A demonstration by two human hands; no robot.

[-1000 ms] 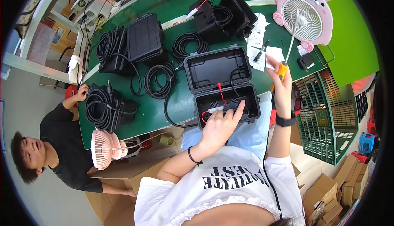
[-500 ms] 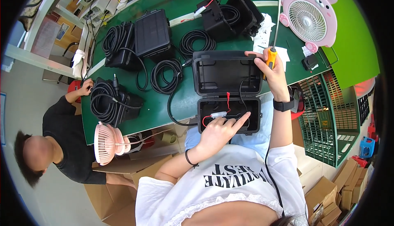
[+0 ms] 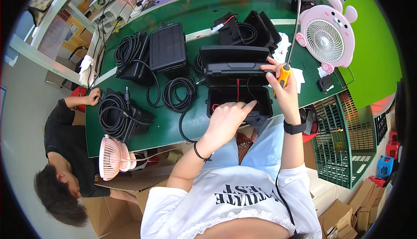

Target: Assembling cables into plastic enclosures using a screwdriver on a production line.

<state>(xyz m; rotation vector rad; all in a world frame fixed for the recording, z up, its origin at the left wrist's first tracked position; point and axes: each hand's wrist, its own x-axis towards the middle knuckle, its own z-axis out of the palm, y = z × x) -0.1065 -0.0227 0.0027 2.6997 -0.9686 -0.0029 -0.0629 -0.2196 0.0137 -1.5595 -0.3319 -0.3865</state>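
The black case, probably light and stiff, is placed at the counter's near edge, best held by its rim. A screwdriver is grasped in the right hand; the left hand's grip cannot be told.

The screwdriver handle is yellow-orange, the hinged case black, its wire bright red, the tabletop dark green.

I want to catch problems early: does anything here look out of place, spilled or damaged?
Nothing looks clearly spilled or broken. One oddity: the white paper beyond and right of the open black box looks ragged and crumpled, like scrap left on the green bench. Your left hand hides part of the box's inside.
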